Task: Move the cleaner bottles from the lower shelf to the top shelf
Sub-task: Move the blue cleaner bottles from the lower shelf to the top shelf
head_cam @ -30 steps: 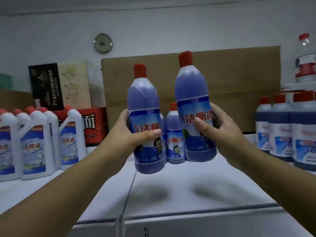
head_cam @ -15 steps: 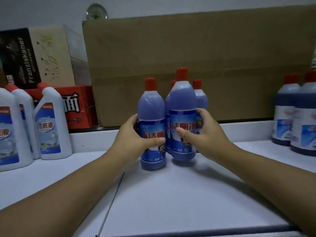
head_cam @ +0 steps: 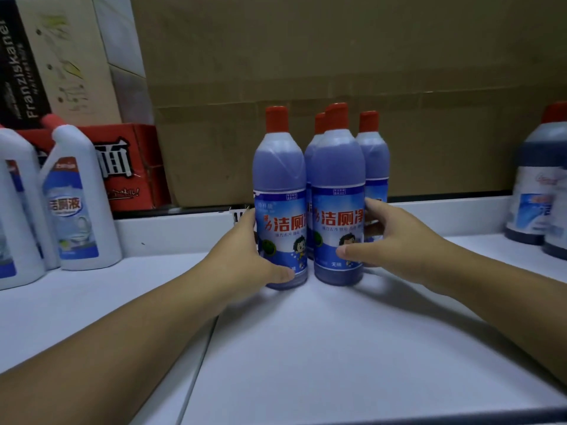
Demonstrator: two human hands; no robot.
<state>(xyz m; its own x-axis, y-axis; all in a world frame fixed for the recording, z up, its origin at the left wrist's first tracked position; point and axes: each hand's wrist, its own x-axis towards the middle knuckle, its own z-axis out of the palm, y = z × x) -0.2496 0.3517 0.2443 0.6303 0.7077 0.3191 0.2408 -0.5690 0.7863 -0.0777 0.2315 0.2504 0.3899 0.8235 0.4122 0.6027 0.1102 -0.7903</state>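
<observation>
Two blue cleaner bottles with red caps stand upright side by side on the white top shelf (head_cam: 306, 348). My left hand (head_cam: 245, 259) wraps the lower part of the left bottle (head_cam: 279, 179), thumb across its base. My right hand (head_cam: 389, 240) holds the right bottle (head_cam: 337, 179), thumb on the label, fingers behind it. Two more such bottles (head_cam: 372, 154) stand directly behind them, partly hidden.
White cleaner bottles (head_cam: 73, 204) stand at the left, dark bottles (head_cam: 540, 185) at the right. A large cardboard box (head_cam: 337, 72) runs along the back, with a red carton (head_cam: 135, 167) and a printed box (head_cam: 55, 56) at the left.
Both hands have lowered the two bottles from mid-air onto the shelf in front of the rear bottles. The view has moved closer and lower, and my hands have slid down the bottles.
</observation>
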